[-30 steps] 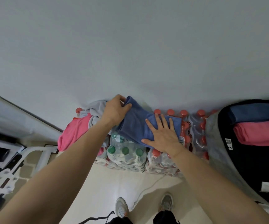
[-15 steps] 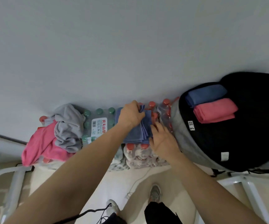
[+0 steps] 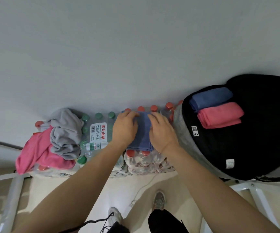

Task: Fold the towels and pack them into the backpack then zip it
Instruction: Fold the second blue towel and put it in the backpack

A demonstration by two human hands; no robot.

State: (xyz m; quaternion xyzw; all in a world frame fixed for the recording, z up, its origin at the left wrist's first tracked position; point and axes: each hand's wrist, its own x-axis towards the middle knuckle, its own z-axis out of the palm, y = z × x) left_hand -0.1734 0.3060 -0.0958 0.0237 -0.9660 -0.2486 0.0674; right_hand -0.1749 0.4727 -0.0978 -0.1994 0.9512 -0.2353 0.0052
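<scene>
At centre frame in the head view, both hands sit on the blue towel (image 3: pixel 142 133), which lies folded on the packs of water bottles (image 3: pixel 99 133) against the wall. My left hand (image 3: pixel 125 127) covers its left side with the fingers curled over the far edge, gripping it. My right hand (image 3: pixel 161 130) lies flatter on the right side, fingers fairly straight and pressing down.

The towel's long axis runs up and down the frame, away from me. The backpack (image 3: pixel 183 132) lies open just to the right of the hands, so the right hand is the nearer one, and I judge the carry to be a short sideways move to the right. A second blue towel (image 3: pixel 211 98) and a folded pink towel (image 3: pixel 220 115) already lie inside it. At the left of the frame, a grey towel (image 3: pixel 65 132) and a pink one (image 3: pixel 36 152) lie crumpled, not yet folded.
</scene>
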